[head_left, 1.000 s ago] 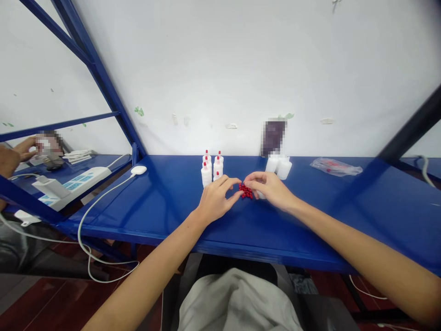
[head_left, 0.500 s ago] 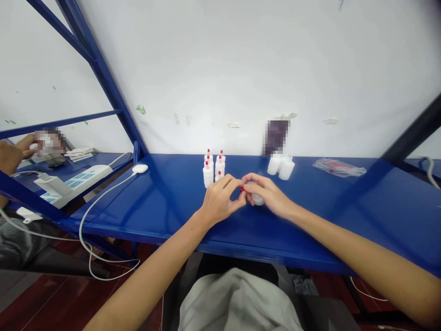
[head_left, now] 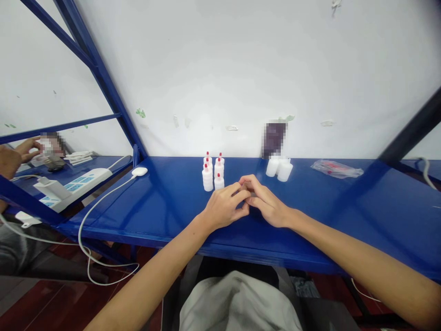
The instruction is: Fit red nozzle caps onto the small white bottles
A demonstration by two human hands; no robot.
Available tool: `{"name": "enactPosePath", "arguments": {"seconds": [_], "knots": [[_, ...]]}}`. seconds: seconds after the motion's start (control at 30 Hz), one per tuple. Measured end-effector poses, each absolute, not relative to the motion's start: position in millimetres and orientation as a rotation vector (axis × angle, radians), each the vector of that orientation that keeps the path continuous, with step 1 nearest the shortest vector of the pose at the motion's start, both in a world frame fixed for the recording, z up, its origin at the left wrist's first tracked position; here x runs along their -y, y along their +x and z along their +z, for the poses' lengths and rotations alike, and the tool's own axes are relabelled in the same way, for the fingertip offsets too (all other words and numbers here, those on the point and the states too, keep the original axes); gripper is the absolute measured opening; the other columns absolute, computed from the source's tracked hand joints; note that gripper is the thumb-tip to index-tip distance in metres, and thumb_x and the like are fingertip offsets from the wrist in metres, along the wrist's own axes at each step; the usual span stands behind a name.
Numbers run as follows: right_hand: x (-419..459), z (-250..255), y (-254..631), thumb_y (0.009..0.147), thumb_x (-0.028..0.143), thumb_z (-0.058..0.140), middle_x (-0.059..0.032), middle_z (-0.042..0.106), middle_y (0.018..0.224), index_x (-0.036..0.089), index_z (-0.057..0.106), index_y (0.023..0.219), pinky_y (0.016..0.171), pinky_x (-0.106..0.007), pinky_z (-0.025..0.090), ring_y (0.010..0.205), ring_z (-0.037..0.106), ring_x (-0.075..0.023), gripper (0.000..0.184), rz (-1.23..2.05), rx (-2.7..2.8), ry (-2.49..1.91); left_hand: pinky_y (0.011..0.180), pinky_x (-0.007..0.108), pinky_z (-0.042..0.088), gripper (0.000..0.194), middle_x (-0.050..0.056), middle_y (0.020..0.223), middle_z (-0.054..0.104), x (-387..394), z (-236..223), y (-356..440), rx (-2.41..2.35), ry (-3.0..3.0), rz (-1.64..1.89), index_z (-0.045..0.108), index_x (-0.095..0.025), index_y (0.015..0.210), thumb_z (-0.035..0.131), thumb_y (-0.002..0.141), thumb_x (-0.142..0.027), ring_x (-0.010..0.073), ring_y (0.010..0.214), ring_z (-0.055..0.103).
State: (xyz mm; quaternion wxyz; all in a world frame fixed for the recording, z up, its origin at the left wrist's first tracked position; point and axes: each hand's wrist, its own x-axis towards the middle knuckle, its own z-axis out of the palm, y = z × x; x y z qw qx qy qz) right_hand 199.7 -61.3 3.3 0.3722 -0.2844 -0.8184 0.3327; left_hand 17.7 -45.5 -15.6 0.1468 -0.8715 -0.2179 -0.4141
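Note:
My left hand [head_left: 223,207] and my right hand [head_left: 268,205] meet on the blue shelf [head_left: 165,202], fingertips pressed together. Both hands are closed around something small that their fingers hide. Just beyond my left hand stands a cluster of several small white bottles with red caps [head_left: 212,172]. Behind my right hand, near the wall, stand a few white bottles without caps [head_left: 279,168].
A clear plastic bag with red bits [head_left: 336,168] lies at the back right. A white puck on a cable [head_left: 139,171] and a power strip [head_left: 74,181] sit to the left. Another person's hand [head_left: 14,156] is at the far left, behind blue frame bars.
The pile of red caps and the white bottle seen between my hands earlier are now covered by my fingers. Both hands have closed in on each other.

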Motion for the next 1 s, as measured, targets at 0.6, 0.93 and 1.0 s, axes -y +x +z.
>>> {"name": "enactPosePath", "arguments": {"seconds": [0.6, 0.93, 1.0], "knots": [[57.7, 2.1, 196.1, 0.082, 0.017, 0.049, 0.0, 0.05, 0.091, 0.023, 0.045, 0.115, 0.077, -0.031, 0.041, 0.083, 0.051, -0.0167, 0.034, 1.155, 1.815, -0.715, 0.061, 0.022, 0.047, 0.011, 0.002, 0.084, 0.063, 45.7, -14.8, 14.4, 0.673, -2.509, -1.209, 0.062, -0.019, 0.092, 0.052, 0.087, -0.019, 0.0118, 0.068, 0.06], [59.8, -4.3, 190.5, 0.085, 0.026, 0.047, 0.0028, 0.051, 0.074, 0.024, 0.049, 0.115, 0.063, -0.027, 0.037, 0.066, 0.046, -0.0148, 0.03, 1.376, 1.654, -0.747, 0.058, 0.022, 0.045, 0.019, 0.0, 0.077, 0.062, 45.6, -16.5, 17.1, 0.634, -2.358, -1.271, 0.063, -0.021, 0.102, 0.051, 0.088, -0.016, 0.0115, 0.065, 0.061], [60.0, -4.7, 189.9, 0.084, 0.026, 0.047, 0.0024, 0.052, 0.076, 0.024, 0.049, 0.114, 0.063, -0.027, 0.037, 0.067, 0.047, -0.015, 0.03, 1.387, 1.646, -0.737, 0.06, 0.022, 0.046, 0.02, 0.001, 0.078, 0.063, 45.4, -16.9, 16.9, 0.636, -2.39, -1.273, 0.062, -0.02, 0.103, 0.05, 0.089, -0.016, 0.0115, 0.066, 0.061]]}}
